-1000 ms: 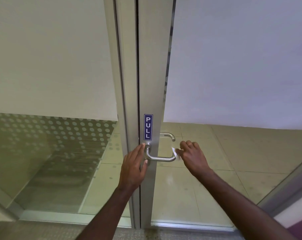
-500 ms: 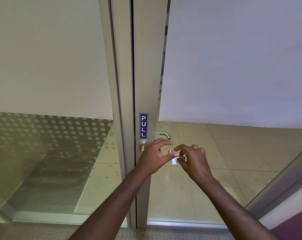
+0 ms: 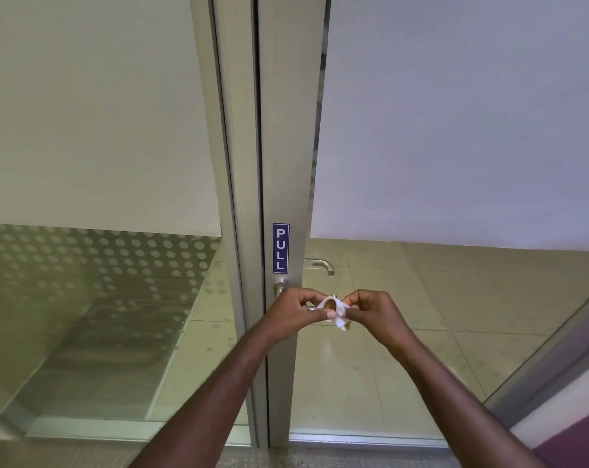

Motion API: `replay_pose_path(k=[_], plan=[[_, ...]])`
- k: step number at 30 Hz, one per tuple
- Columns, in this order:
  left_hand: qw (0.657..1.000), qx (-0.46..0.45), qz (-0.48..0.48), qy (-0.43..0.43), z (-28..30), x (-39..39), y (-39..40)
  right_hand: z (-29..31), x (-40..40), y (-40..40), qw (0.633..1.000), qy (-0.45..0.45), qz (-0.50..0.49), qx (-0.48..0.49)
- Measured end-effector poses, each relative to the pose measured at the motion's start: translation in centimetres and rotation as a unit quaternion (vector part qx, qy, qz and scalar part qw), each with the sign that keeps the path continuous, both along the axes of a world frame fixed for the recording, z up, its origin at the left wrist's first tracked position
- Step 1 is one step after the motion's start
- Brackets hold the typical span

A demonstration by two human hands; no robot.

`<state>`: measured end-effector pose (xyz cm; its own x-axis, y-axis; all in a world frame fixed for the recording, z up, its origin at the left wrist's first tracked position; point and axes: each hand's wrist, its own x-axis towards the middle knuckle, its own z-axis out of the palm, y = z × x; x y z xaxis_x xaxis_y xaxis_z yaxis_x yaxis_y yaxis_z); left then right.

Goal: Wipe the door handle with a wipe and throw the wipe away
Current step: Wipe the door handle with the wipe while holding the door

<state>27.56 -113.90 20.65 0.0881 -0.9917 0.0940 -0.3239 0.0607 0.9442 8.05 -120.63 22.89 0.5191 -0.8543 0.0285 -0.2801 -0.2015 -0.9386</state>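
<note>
Small white wipe crumpled, pinched in front of the silver door handle, handle mostly hidden

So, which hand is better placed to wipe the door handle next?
Probably the right hand. Both hands pinch the wipe in front of the door handle, but the left hand covers the lever, while the right is at its free end.

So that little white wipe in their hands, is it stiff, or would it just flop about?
Probably floppy: the wipe curls in a loop between the left hand and right hand, one corner drooping below. Likely very light, since fingertip pinches alone hold it. Whether it is damp or slippery cannot be told.
</note>
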Motion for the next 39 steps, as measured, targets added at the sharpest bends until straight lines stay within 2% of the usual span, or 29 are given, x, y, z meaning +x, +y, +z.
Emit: replay_pose_path(k=[2, 6, 11, 17, 19, 22, 26, 30, 32, 34, 36, 37, 39], plan=[[1.000, 0.005, 0.017, 0.023, -0.5, 0.8, -0.3, 0.0, -0.2, -0.2, 0.998, -0.025, 0.006, 0.059], [0.997, 0.001, 0.058, 0.040, -0.8, 1.1, -0.6, -0.8, -0.3, -0.1, 0.992, -0.019, -0.001, 0.121], [0.991, 0.018, 0.107, 0.075, -1.0, 0.4, -0.7, -2.5, 0.6, 0.2, 0.978, -0.075, -0.108, 0.164], [0.986, 0.055, 0.139, 0.073, -1.4, 0.3, -0.9, -3.0, 1.7, 0.8, 0.991, -0.110, -0.071, 0.009], [0.985, 0.059, 0.145, 0.066, -1.5, 0.3, -0.9, -3.4, 2.1, 0.8, 0.986, -0.083, -0.104, -0.100], [0.983, 0.068, 0.149, 0.086, -1.2, 0.3, -1.0, -4.2, 2.4, 1.1, 0.955, -0.007, -0.132, -0.265], [0.972, 0.077, 0.132, 0.181, -0.6, 0.4, -1.1, -4.7, 2.4, 1.2, 0.919, 0.038, -0.102, -0.379], [0.978, 0.073, 0.143, 0.130, -0.3, 0.5, -0.9, -4.8, 2.2, 1.2, 0.892, 0.090, -0.053, -0.441], [0.978, 0.070, 0.155, 0.120, -0.6, 0.5, -0.8, -5.1, 2.1, 1.4, 0.926, 0.038, -0.030, -0.375], [0.976, 0.068, 0.163, 0.129, -0.9, 0.5, -0.7, -4.9, 2.2, 1.8, 0.978, -0.081, -0.048, -0.187], [0.973, 0.065, 0.166, 0.146, -1.1, 0.3, -0.5, -4.6, 2.2, 1.5, 0.984, -0.159, -0.078, 0.002], [0.971, 0.062, 0.166, 0.159, -1.2, 0.2, -0.3, -4.5, 2.1, 1.2, 0.980, -0.172, -0.083, 0.059], [0.966, 0.061, 0.164, 0.190, -1.4, -0.2, -0.1, -4.7, 2.0, 0.8, 0.976, -0.172, -0.083, 0.106]])
